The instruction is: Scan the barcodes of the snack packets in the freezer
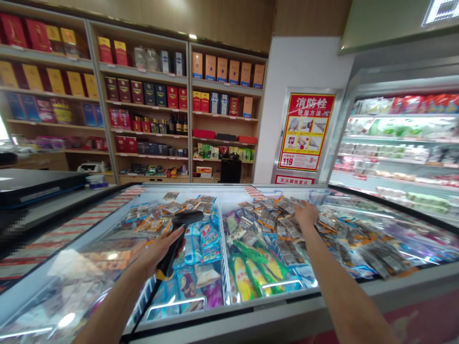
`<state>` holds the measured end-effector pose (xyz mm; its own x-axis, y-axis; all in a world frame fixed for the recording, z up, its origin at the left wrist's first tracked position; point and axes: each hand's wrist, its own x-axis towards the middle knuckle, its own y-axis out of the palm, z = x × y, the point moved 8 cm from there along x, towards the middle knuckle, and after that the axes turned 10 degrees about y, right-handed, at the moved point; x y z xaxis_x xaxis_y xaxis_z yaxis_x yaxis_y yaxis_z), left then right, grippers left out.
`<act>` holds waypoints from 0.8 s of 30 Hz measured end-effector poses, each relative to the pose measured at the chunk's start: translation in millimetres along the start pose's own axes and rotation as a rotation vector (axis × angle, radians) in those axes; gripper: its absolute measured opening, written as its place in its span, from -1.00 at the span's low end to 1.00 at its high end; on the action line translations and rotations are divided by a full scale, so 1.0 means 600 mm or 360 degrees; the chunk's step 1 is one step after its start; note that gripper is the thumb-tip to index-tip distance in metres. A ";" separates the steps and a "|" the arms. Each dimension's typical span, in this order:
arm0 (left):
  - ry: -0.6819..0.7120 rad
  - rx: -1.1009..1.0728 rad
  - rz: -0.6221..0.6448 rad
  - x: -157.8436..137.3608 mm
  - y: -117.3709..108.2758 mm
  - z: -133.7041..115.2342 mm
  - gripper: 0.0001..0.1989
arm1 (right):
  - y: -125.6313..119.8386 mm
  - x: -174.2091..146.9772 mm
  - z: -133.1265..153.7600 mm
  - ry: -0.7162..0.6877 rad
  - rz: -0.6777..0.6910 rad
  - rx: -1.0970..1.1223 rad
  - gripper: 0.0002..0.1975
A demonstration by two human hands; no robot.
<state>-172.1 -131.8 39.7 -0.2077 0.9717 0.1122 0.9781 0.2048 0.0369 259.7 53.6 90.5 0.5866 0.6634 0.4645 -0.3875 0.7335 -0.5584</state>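
My left hand [168, 248] is wrapped round the grip of a black handheld barcode scanner [187, 218], its head tilted to the right. The scanner's cable runs down toward the freezer's near edge. On the right, my right hand [307, 214] reaches in among small grey-brown packets [287, 224] with orange edges. Its fingers are bent and pinched at one packet, though the fingertips are partly hidden. More of these packets [383, 258] are spread over the freezer's glass top [118, 234] to the right, and a smaller group [172, 208] lies behind the scanner.
Under the glass, bags in corn-like green and yellow wrappers [247, 272] and blue bags [201, 243] fill the freezer, split by a white wire divider [224, 258]. A dark device [46, 186] stands left. Boxed shelves [147, 95] and a lit cooler [401, 143] stand behind.
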 end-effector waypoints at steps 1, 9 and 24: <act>-0.0003 -0.0002 -0.0028 -0.003 -0.009 -0.001 -0.65 | -0.005 -0.008 0.005 -0.0033 -0.0041 -0.0019 -0.61; -0.0009 -0.0094 -0.0264 -0.044 -0.101 -0.018 -0.64 | 0.060 -0.246 0.222 -0.0845 0.0590 0.0242 -0.73; 0.0077 -0.0226 -0.0391 -0.079 -0.158 -0.014 -0.70 | 0.149 -0.636 0.406 -0.1544 0.1790 0.0035 -0.57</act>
<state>-255.2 -198.1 39.0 -0.4420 0.8875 0.1301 0.8875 0.4117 0.2070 -172.1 -97.9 30.5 -0.7088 0.7012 0.0778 -0.3207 -0.2221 -0.9208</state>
